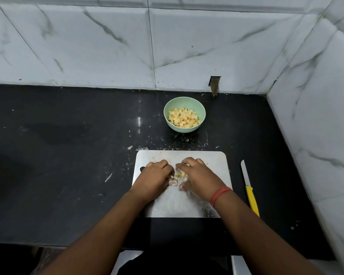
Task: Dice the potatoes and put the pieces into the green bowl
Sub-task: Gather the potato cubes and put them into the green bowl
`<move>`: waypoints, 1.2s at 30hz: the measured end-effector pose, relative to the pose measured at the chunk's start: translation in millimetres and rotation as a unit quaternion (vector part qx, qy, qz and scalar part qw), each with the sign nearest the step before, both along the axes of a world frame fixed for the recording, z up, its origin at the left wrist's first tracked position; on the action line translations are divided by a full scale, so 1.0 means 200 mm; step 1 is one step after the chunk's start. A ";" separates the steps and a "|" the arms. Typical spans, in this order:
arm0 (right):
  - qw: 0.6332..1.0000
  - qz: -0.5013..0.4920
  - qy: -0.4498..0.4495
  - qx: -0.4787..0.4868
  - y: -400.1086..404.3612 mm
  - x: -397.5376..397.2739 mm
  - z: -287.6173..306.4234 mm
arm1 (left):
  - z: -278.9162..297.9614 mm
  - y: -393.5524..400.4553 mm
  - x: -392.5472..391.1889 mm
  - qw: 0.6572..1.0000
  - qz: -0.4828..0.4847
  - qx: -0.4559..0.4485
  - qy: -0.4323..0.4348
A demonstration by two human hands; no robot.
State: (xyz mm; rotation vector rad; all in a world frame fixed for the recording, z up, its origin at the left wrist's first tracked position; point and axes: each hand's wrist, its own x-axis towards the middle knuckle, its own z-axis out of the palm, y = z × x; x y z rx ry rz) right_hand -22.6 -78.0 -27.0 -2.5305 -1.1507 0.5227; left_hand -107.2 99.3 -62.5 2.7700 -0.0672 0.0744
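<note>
While the knife (250, 192) lies idle right of the board (216, 161), the left hand (155, 175) and right hand (199, 175) cup curled fingers around the last diced pieces (180, 174). Next, likely: a lift to the bowl (184, 114) beyond, already half full, path unobstructed.

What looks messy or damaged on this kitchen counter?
White scraps and smears litter the black stone counter between the green bowl and the steel cutting board. Behind the bowl, the marble wall tile has a broken notch.
</note>
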 end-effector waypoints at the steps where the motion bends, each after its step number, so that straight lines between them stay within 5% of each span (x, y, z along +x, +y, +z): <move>1: 1.000 0.021 -0.013 -0.009 0.01 0.00 0.00 | 0.00 0.00 0.00 1.000 -0.001 0.004 0.000; 12: 0.991 0.054 -0.116 0.042 0.02 -0.01 -0.05 | 0.01 0.01 -0.02 0.999 -0.019 0.002 -0.034; 17: 0.990 0.067 -0.112 0.058 0.02 0.02 -0.07 | 0.04 0.00 -0.01 0.994 0.017 -0.103 -0.013; 22: 0.983 -0.102 0.079 0.131 0.00 0.09 0.00 | 0.10 -0.01 0.06 0.960 0.104 -0.258 -0.018; 26: 0.910 -0.245 0.262 0.209 -0.02 0.13 0.08 | 0.23 -0.02 0.20 0.929 0.135 -0.342 -0.045; 29: 0.862 -0.283 0.307 0.289 0.00 0.21 0.19 | 0.33 0.01 0.36 0.918 0.145 -0.362 -0.076; 33: 0.851 -0.293 0.238 0.364 0.12 0.45 0.33 | 0.43 0.08 0.61 0.923 0.157 -0.328 -0.125; 36: 0.914 -0.250 0.079 0.309 0.23 0.65 0.37 | 0.46 0.14 0.75 0.937 0.160 -0.301 -0.083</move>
